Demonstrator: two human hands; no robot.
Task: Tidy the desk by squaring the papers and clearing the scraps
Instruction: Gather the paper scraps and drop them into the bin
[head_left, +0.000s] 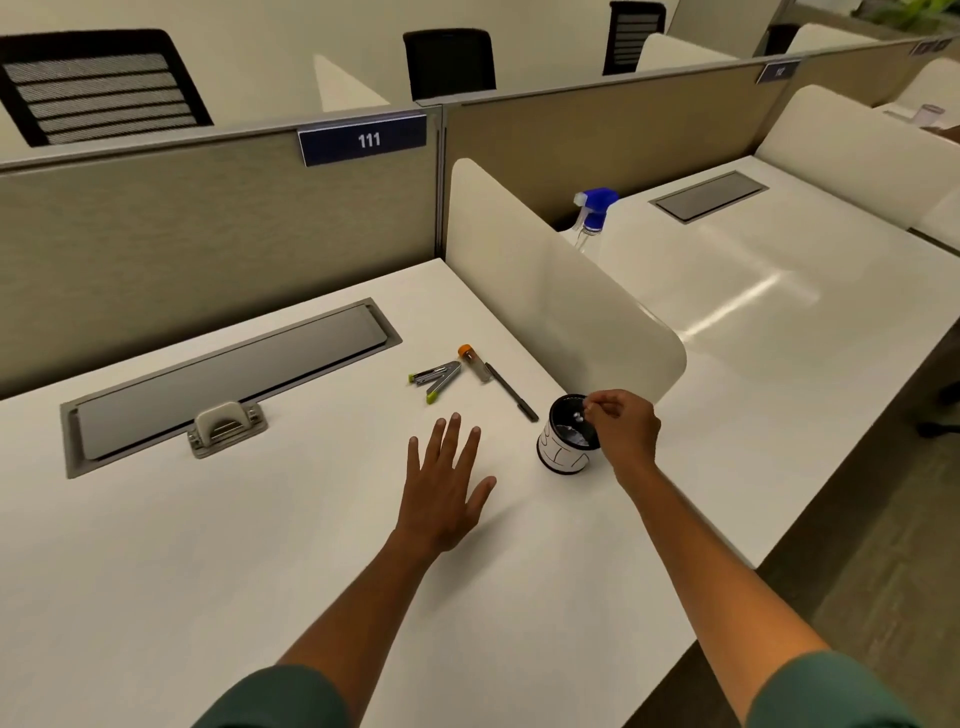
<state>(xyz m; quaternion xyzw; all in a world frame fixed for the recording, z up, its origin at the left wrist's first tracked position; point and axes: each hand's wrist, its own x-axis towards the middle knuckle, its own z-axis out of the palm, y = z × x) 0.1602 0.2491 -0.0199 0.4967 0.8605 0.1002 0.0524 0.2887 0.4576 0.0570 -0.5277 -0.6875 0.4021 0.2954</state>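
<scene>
White laminate covers the desk (208, 545), which runs from a beige fabric partition (156, 234) at its back edge to a curved cream side divider (545, 291) along its right edge. A long grey cable hatch (228, 374) is sunk into the desk near the back edge, with a pale latch (226, 423) at the middle of its front lip. A blue plate numbered 111 (362, 139) sits on top of the partition. Beyond the divider, on the next desk, only the blue head of a spray bottle (595, 208) shows.

The left hand (447, 483) lies over the middle of the desk with its fingers straight and spread, holding nothing. The right hand (621, 426) is near the right edge, its fingertips pinched together over the mouth of a small black container (566, 441) with a white label; something small and pale sits between them, too small to identify. The container stands upright just beside the divider's front end.

Between the hatch and the container lie a metal stapler (436, 378) with green tips, opened out, a clear tube with an orange cap (474, 362) and a dark pen (511, 392), close together. No papers show on the desk.
</scene>
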